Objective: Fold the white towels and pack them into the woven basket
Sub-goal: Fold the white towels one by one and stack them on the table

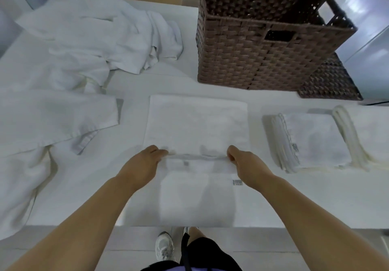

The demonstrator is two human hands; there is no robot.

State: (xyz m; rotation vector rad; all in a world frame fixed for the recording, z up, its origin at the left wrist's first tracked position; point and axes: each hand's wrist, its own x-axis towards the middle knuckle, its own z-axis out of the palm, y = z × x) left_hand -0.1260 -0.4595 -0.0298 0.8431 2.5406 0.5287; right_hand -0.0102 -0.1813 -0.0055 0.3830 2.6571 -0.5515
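A white towel lies flat in the middle of the white table, its near part doubled over into a fold. My left hand pinches the left end of that folded edge, and my right hand pinches the right end. The brown woven basket stands behind the towel at the back right, its inside showing only dark weave. A stack of folded white towels rests to the right of the towel being folded.
A heap of unfolded white towels covers the back left. Another spread towel drapes over the left side and down the table's front edge. A second woven piece sits behind the basket's right corner. My shoes show below the table edge.
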